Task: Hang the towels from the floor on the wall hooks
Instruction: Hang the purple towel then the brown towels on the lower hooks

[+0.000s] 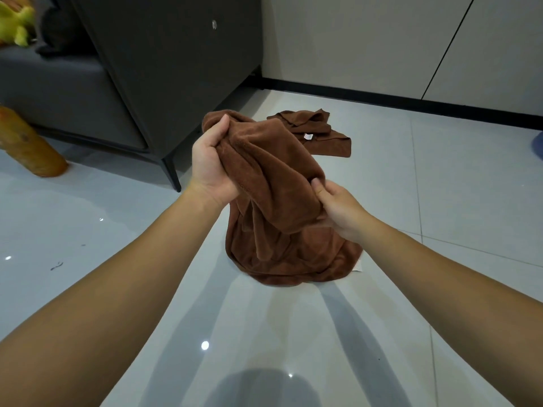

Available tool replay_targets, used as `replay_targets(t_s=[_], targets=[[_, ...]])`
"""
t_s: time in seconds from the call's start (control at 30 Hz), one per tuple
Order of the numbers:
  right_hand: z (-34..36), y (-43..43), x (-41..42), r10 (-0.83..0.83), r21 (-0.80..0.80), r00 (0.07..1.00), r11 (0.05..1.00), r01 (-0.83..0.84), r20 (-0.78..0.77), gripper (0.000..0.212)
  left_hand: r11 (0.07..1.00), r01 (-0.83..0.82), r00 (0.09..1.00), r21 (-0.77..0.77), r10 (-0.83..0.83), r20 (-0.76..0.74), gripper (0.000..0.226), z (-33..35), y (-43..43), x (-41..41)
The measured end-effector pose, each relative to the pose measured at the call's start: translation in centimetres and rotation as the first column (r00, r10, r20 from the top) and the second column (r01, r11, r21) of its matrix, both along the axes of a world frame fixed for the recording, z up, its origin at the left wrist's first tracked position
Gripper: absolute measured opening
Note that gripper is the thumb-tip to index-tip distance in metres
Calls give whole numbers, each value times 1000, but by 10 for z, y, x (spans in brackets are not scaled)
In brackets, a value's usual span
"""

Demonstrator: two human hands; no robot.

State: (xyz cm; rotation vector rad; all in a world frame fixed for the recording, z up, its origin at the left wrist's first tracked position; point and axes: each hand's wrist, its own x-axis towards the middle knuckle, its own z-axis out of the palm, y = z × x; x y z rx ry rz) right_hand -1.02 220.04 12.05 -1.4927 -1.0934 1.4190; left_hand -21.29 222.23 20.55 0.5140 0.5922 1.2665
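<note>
Both forearms stretched forward. Left hand (pixel 210 163) grips top of bunched brown towel (pixel 273 207), fingers curled into it; right hand (pixel 340 212) pinches a lower fold. Second brown towel (pixel 317 133) crumpled on floor (pixel 411 201) beyond the fingers.

You have a dark cabinet (pixel 176 69) on slim legs, with a small round knob (pixel 214 24) high on its front. Just left of the cabinet sits a grey sofa (pixel 58 92), with a yellow-green plush toy (pixel 17 22) on it. An orange log-shaped thing (pixel 29 145) lies tilted below the sofa, well left of the cabinet. To the cabinet's right runs a black baseboard (pixel 382 98), towards a blue object (cut off, unclear) (pixel 539 145).
</note>
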Motion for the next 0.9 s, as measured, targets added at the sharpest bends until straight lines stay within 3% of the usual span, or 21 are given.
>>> replay_targets(t_s=[0.17,0.37,0.53,0.7,0.83,0.9], targets=[[13,8,4,-98,13,956,994,105,-275,35,997,-76,996,-28,75,-53,32,-3,7,-15],[20,13,4,-113,-69,968,993,100,-222,42,991,-97,987,-88,85,-134,30,-13,7,-15],[27,9,9,-113,-37,946,994,107,-304,55,994,-63,972,-87,41,-232,21,-20,9,-19],[35,11,13,-178,32,920,979,202,-350,43,990,-105,908,-98,56,-415,10,-28,15,-25],[42,12,21,-59,-32,909,998,50,-412,47,974,-185,883,-128,108,-457,25,-35,18,-27],[41,11,23,46,-107,911,989,-98,-410,48,976,-166,901,-139,93,-425,14,-35,18,-26]])
